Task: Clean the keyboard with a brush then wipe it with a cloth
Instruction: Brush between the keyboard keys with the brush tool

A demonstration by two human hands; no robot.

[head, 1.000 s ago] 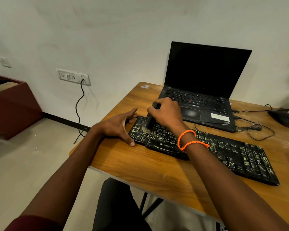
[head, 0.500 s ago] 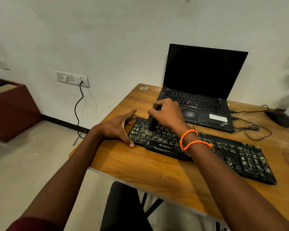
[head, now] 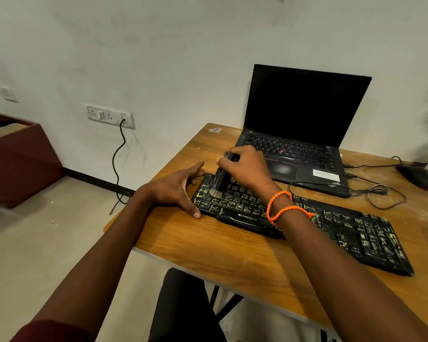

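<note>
Over at the left edge of the view, a dark red box (head: 17,159) stood on the floor against the wall, open at the top; something pale and something bluish lay inside it, too blurred to name.

On the wooden table (head: 223,253) the black keyboard (head: 351,233) lay slantwise, its left end near the table's left edge and its right end well toward the near-right side. Its keys were smeared with yellowish marks. The right hand (head: 247,169) gripped the dark handle of the brush (head: 220,178), fingers curled round it, with the pale bristles down on the keys at the keyboard's left end. An orange bracelet (head: 284,208) circled that wrist. The left hand (head: 176,188) rested flat, fingers spread, at the keyboard's left end: the thumb tip lay on the table against the near corner and the fingers reached round the far corner, holding nothing.

Behind the keyboard, an open laptop (head: 304,119) stood with a dark screen, its back close to the wall. Its front edge lay just beyond the keyboard, and a looped cable (head: 381,193) lay between them on the right. A black mouse (head: 416,176) sat near the far right, apart from both.

The front strip of table before the keyboard was bare wood. Left of the table, open floor ran to the wall, where a black cord (head: 118,164) hung from a socket plate (head: 110,116) down to the floor. A red thing showed at the right edge of the view, cut off.
</note>
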